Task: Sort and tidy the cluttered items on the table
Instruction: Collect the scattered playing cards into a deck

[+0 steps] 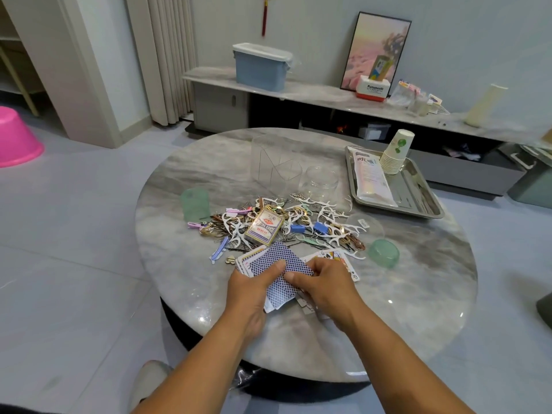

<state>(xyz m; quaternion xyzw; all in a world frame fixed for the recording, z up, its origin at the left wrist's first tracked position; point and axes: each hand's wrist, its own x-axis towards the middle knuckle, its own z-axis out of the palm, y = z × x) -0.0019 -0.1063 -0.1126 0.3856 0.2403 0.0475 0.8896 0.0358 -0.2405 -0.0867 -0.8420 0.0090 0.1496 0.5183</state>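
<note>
The left hand (254,282) holds a loose stack of playing cards (282,273) just over the counter (403,294), fingers curled under, thumb across the blue backs. The right hand (322,283) pinches the same stack from the other side. To square it well, I would tap the long edges together between both grips before sliding it into the card box (264,225) just beyond. Face-up cards (337,258) lie past the right grip; more seem to sit under that wrist, but they are mostly hidden. Farther out, the pile of floss picks and hairpins (298,219) is too tangled to count. Clear containers (280,165) behind it are hard to make out.
</note>
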